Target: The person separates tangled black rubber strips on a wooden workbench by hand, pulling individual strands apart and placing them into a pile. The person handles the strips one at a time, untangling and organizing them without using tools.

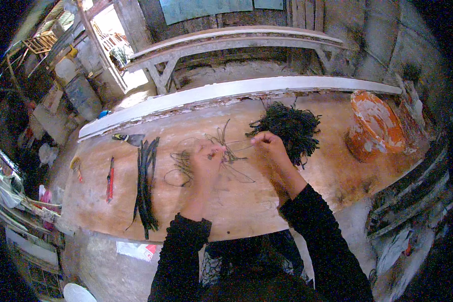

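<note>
Both hands work at the centre of the frame over a wooden worktop (pixel 246 201). The left hand (pixel 206 156) has its fingers pinched together on thin dark wire (pixel 231 156), and the right hand (pixel 269 146) pinches the same wire just to the right; the strand runs between them and loose loops of it lie on the board below and to the left. A dark tangled pile (pixel 289 128) sits touching the right hand's far side. A bundle of dark strips (pixel 146 181) lies left of centre, with a red tool (pixel 109 178) further left near the worktop's left edge. An orange bucket (pixel 375 126) stands at upper right, well apart. A white plank (pixel 226 93) bounds the far edge. Bare board lies between the hands and the near edge
</note>
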The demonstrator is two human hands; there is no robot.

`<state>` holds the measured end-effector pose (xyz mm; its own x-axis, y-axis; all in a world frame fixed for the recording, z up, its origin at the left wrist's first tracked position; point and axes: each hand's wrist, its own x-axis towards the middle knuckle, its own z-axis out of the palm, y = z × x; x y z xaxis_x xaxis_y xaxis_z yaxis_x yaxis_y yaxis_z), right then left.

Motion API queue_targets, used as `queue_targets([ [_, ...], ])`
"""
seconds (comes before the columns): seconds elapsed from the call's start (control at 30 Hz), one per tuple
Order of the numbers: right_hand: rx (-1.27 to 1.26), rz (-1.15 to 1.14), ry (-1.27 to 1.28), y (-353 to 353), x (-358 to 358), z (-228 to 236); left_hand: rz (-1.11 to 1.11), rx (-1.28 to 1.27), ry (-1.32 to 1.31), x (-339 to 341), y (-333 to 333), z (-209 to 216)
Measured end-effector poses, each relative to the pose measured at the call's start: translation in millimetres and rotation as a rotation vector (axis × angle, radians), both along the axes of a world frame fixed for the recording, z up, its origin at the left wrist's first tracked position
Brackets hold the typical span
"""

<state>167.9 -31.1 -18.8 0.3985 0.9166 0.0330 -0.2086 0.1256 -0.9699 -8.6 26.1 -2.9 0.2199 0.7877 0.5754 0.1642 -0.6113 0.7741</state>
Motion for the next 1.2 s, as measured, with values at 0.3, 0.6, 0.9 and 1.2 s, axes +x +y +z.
queue_targets([
  [0.3, 0.222, 0.741, 0.099, -21.7, -34.0, 19.4, 0.087, 0.116, 0.185, -7.2, 7.0, 2.6],
  [0.6, 0.178, 0.420, -0.125, -14.8, -22.8, 18.1, -0.035, 0.160, 0.227, 0.1, -2.0, 3.1],
  [0.9, 0.217, -0.205, -0.284, 7.3, -10.9, -9.4, -0.817, -0.427, 0.035, 25.5, -48.9, -10.7],
  [1.2, 0.105, -0.338, -0.611, 8.0, -13.9, -16.1, -0.694, -0.443, 0.072, 11.7, -34.5, 3.3],
])
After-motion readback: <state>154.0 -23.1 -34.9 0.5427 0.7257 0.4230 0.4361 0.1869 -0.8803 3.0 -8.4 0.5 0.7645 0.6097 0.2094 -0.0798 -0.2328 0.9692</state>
